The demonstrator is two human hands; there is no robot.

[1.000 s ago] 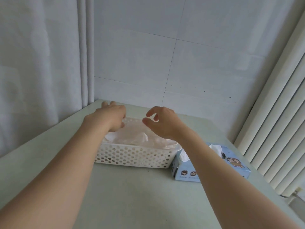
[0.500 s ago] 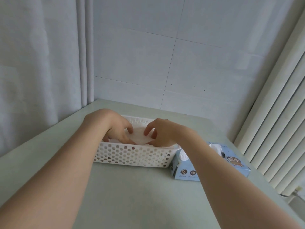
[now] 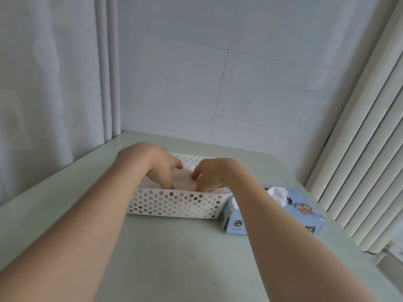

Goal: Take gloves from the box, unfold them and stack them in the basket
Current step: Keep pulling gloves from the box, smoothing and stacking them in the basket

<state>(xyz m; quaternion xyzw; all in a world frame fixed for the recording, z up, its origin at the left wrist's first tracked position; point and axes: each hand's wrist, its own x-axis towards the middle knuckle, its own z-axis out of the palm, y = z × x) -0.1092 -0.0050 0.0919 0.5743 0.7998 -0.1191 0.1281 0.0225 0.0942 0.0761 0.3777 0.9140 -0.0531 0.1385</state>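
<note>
1. Toward the far edge of the bench (image 3: pixel 185 258), about midway along it, sits the white perforated basket (image 3: pixel 174 203), long side facing me.
2. Both my hands reach down into the basket from above, forearms coming in from the near edge.
3. Left grip (image 3: pixel 152 164): fingers bent, thumb pointing down inside the near wall. It pinches the left edge of the glove (image 3: pixel 184 182).
4. Right grip (image 3: pixel 214 173): fingers curled, tips down on the right edge of the same glove and pinching it. The fingertips sit low behind the basket wall, so the exact contact is partly hidden.
5. The glove is a thin, pale, translucent sheet lying spread between my two hands inside the basket, below the rim. Through the holes of the near wall more pale material shows under it. I cannot count the layers.
6. The box (image 3: pixel 305 214) is light blue card with a cartoon print and lies flat toward the right edge of the bench. Its left end is just beside the basket's right end. I cannot tell if they touch.
7. A white tuft (image 3: pixel 278 192) stands up out of the opening in the top of the box.
8. My right forearm crosses above the box's left end.
9. Surroundings: pale tiled wall (image 3: pixel 239 83) behind the far edge, curtain (image 3: pixel 43 83) at the left, ribbed radiator (image 3: pixel 359 149) at the right.
</note>
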